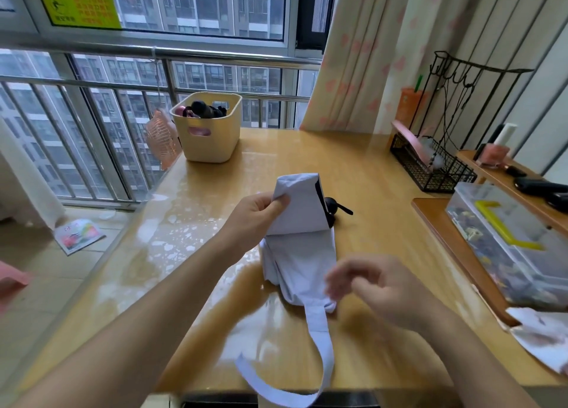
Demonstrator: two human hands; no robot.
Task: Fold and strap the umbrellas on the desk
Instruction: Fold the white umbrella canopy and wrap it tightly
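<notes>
We judge the job about half done: our left hand (255, 211) fingers (278, 204) pinch a fold of the pale umbrella (301, 254) lying mid-bench (368, 168), its strap (319, 346) trails loose, and our blurred right hand (378, 287) shows no clear grip.

A pale lilac umbrella (299, 254) is laid near the middle of the desk (368, 177), collapsed but only loosely bundled. Its far flap is lifted, a black handle (333, 206) is seen beyond it, and the strap (319, 346) is trailed unfastened over the desk's near edge.
</notes>
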